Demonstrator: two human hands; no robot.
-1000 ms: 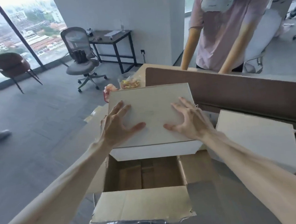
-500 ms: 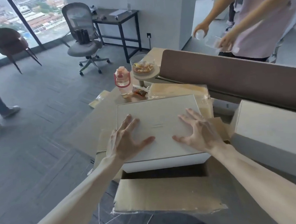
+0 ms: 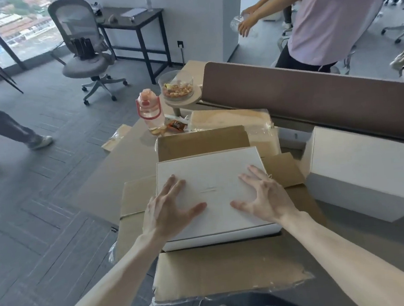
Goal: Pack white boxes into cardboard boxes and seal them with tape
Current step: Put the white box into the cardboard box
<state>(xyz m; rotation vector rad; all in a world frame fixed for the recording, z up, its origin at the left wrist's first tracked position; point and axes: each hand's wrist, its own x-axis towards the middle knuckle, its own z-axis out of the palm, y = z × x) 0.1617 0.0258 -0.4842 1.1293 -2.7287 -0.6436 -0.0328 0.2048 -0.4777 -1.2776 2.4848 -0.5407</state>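
The white box (image 3: 210, 169) bears faint print, too small to read.

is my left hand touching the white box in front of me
Touching. Head view shows the left hand lying flat, fingers spread, on top of the white box.

White box (image 3: 207, 169) is showing matt, smooth card; carton (image 3: 227, 271) is showing rough brown cardboard, near edge fraying; bottle (image 3: 150, 114) is looking clear glossy plastic; bowl (image 3: 177, 83) is looking clear, glassy.
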